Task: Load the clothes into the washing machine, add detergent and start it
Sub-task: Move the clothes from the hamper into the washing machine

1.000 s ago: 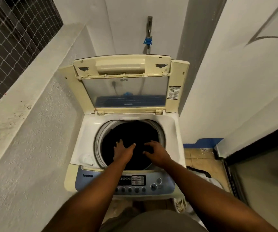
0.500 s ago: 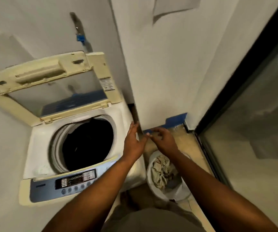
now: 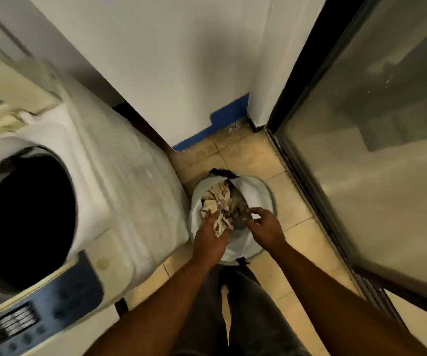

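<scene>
Your left hand [image 3: 211, 233] grasps cream cloth [image 3: 217, 204] at basket [image 3: 265, 187] near rim | right hand [image 3: 265, 224] fingers loosely curled, empty | washer [image 3: 119, 176] lid up

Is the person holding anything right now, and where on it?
The left hand is on the crumpled beige cloth in the laundry basket, at the near edge. A closed grip cannot be told. The right hand holds nothing visible.

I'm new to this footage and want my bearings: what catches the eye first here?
Both hands reach into a white laundry basket on the tiled floor: the left hand rests on a crumpled beige cloth, the right hand beside it. On the left, the washing machine's dark open drum gapes.
</scene>
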